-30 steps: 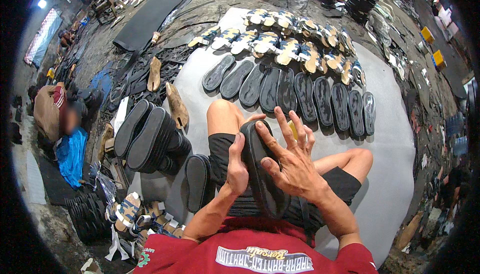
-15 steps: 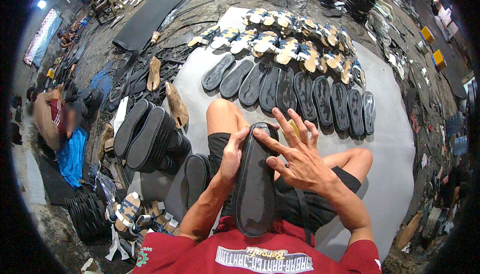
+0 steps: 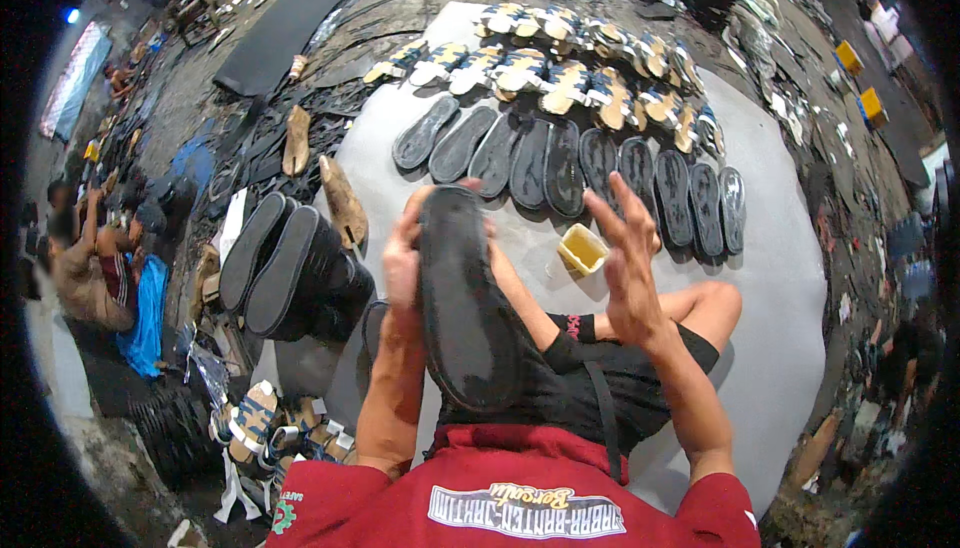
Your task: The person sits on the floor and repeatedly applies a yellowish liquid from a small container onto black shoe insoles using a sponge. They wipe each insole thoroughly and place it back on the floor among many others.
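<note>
A black shoe sole [image 3: 468, 298], its upper face wet and glossy in patches, is held up lengthwise over my lap. My left hand [image 3: 403, 253] is closed round its left edge near the far end, slightly blurred. To the right of the sole, my right hand [image 3: 630, 273] is raised with its fingers apart and nothing in it. Beside that hand a small yellow tub [image 3: 583, 250] with yellowish contents sits on the grey sheet [image 3: 780, 328]. Beyond my hands, several glossy black soles [image 3: 565, 170] lie in a row.
Behind the row of soles stand several sandal uppers [image 3: 520, 70] with tan insoles and blue straps. To my left are stacked black soles [image 3: 290, 278], a wooden shoe last [image 3: 343, 203] and more sandals [image 3: 255, 418]. Another person [image 3: 95, 258] sits at the far left.
The sole has shifted left and toward being tilted, still in my left hand. My right hand has come off its surface and moved right, uncovering the yellow tub.
</note>
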`<state>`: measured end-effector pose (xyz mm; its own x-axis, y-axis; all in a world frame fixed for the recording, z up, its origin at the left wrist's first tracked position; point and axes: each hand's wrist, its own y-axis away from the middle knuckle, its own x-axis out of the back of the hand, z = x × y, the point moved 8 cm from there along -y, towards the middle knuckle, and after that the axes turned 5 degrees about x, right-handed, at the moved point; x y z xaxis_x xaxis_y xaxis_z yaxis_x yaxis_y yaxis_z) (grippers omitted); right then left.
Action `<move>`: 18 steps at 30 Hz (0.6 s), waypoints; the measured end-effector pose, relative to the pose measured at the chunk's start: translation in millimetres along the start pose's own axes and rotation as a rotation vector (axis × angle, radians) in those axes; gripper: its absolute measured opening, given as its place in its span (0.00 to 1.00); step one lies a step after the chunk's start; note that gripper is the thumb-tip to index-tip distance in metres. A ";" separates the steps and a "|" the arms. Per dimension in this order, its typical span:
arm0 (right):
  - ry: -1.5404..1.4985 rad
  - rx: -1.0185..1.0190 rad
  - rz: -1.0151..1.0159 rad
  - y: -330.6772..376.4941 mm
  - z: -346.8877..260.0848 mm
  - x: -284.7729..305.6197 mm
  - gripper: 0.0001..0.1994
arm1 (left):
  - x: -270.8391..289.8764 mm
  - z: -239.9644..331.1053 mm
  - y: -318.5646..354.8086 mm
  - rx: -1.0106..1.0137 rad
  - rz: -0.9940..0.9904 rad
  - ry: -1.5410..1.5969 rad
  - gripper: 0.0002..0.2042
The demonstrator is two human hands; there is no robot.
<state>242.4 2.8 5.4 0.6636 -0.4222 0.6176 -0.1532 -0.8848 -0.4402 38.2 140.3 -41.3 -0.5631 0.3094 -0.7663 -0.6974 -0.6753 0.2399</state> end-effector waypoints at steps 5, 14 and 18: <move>0.473 -0.473 -0.501 88.1 194.6 -78.3 0.24 | 39.1 23.2 13.0 -0.249 0.182 -0.209 0.29; 0.531 -0.249 -0.453 106.3 211.3 -110.1 0.23 | 87.5 -49.7 61.0 -0.064 0.262 -0.133 0.33; 0.320 -0.371 -0.088 103.2 208.8 -72.8 0.27 | 97.6 -50.2 52.0 -0.043 0.180 0.189 0.34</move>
<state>331.3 -16.5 -221.1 0.4368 -0.3308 0.8365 -0.3957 -0.9058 -0.1516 -30.8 101.8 -133.6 -0.5805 0.0539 -0.8125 -0.5718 -0.7373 0.3596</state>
